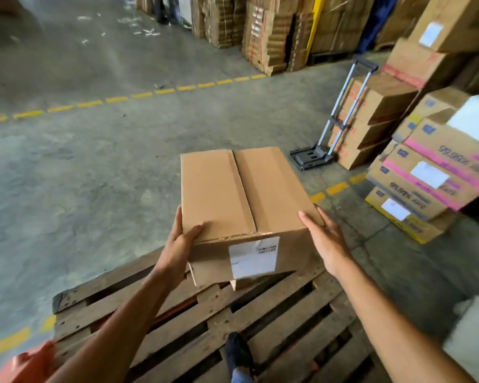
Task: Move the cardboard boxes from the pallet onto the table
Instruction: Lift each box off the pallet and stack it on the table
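- Fingers point(194, 230) of the left hand point(177, 244) wrapped over the near left corner of the cardboard box point(244, 194), thumb on top, grasping it.
- Right hand point(327, 239) flat and extended against the box's right side, pressing rather than curled.
- One box in hand, at the far edge of the wooden pallet point(260, 322), near end tilted up, one white label point(253, 257) on the near face.
- One pallet, slats bare apart from a dark shoe point(238, 352).
- One folding hand truck point(329, 128) leaning on stacked cartons point(371, 120) at right.
- Wide open concrete floor point(94, 167) ahead and left, crossed by a dashed yellow line point(122, 98).
- More printed cartons point(432, 172) crowding the right edge.
- Label text blurred, unreadable; underside of the box hidden; orange object point(25, 366) at bottom left cut off; no table in view.
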`<action>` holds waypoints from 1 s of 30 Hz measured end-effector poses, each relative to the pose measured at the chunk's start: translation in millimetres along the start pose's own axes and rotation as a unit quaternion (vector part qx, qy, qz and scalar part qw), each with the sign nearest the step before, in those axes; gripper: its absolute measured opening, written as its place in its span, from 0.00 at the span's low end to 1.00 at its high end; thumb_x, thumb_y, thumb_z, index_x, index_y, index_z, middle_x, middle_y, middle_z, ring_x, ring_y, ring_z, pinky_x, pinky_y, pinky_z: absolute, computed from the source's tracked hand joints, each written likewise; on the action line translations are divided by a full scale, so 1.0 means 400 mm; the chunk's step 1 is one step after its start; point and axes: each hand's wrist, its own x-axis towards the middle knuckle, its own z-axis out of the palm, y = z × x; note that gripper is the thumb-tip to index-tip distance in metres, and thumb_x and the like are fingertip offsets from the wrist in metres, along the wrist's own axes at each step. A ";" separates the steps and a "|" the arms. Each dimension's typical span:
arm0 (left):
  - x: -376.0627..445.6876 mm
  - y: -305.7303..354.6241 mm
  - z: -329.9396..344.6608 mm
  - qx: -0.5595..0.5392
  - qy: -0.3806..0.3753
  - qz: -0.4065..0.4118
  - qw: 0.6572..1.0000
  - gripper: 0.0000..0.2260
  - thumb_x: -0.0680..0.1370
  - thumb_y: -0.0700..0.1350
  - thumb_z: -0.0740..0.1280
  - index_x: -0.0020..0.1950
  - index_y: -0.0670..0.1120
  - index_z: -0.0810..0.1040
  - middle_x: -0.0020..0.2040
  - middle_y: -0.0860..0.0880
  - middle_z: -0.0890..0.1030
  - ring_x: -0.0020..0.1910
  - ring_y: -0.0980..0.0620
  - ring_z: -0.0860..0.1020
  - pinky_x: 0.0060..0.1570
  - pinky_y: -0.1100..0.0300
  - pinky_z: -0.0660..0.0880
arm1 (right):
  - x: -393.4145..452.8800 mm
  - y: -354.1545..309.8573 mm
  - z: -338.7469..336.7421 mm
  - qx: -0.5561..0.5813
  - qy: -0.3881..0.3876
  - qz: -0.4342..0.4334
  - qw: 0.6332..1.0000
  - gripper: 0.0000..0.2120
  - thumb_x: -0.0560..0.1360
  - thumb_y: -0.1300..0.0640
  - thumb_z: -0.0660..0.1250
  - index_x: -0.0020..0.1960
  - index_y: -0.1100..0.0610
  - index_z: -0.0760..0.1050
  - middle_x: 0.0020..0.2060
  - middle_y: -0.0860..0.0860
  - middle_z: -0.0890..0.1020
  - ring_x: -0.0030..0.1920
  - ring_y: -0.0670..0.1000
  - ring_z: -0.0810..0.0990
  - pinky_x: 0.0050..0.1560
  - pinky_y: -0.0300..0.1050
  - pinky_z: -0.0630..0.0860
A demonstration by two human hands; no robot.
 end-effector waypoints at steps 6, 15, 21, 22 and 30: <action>-0.526 0.048 -0.184 0.008 -0.013 0.118 0.993 0.34 0.75 0.48 0.68 0.77 0.62 0.57 0.71 0.50 0.70 0.64 0.47 0.72 0.59 0.54 0.71 | -0.604 -0.019 -0.077 0.085 0.018 -0.095 0.992 0.10 0.78 0.53 0.66 0.58 0.46 0.73 0.43 0.36 0.76 0.42 0.35 0.75 0.41 0.31 0.72; -1.090 -0.006 -0.218 -0.006 -0.137 0.147 0.980 0.31 0.78 0.44 0.66 0.77 0.62 0.58 0.70 0.53 0.72 0.66 0.49 0.73 0.54 0.58 0.72 | -1.245 0.045 -0.343 0.130 0.105 -0.153 0.974 0.16 0.77 0.54 0.67 0.64 0.48 0.75 0.51 0.43 0.83 0.48 0.40 0.81 0.50 0.36 0.75; -1.333 -0.058 -0.173 0.044 -0.261 0.128 0.956 0.34 0.69 0.52 0.72 0.73 0.62 0.65 0.67 0.56 0.77 0.66 0.51 0.75 0.66 0.49 0.69 | -1.584 0.141 -0.516 0.126 0.156 -0.142 0.969 0.11 0.78 0.53 0.65 0.56 0.39 0.76 0.42 0.33 0.84 0.43 0.34 0.82 0.40 0.29 0.74; -1.372 -0.070 -0.154 0.038 -0.280 0.127 0.951 0.31 0.70 0.50 0.72 0.72 0.61 0.67 0.65 0.56 0.78 0.65 0.52 0.76 0.63 0.51 0.71 | -1.635 0.159 -0.546 0.121 0.170 -0.141 0.968 0.11 0.78 0.53 0.65 0.56 0.39 0.76 0.42 0.32 0.84 0.42 0.32 0.81 0.39 0.28 0.74; -1.721 -0.211 -0.030 0.077 -0.376 0.075 0.920 0.19 0.77 0.42 0.67 0.65 0.58 0.74 0.58 0.55 0.83 0.51 0.55 0.82 0.45 0.60 0.76 | -2.057 0.369 -0.737 0.111 0.282 -0.083 0.949 0.11 0.77 0.49 0.66 0.59 0.41 0.77 0.52 0.34 0.82 0.49 0.33 0.80 0.48 0.37 0.73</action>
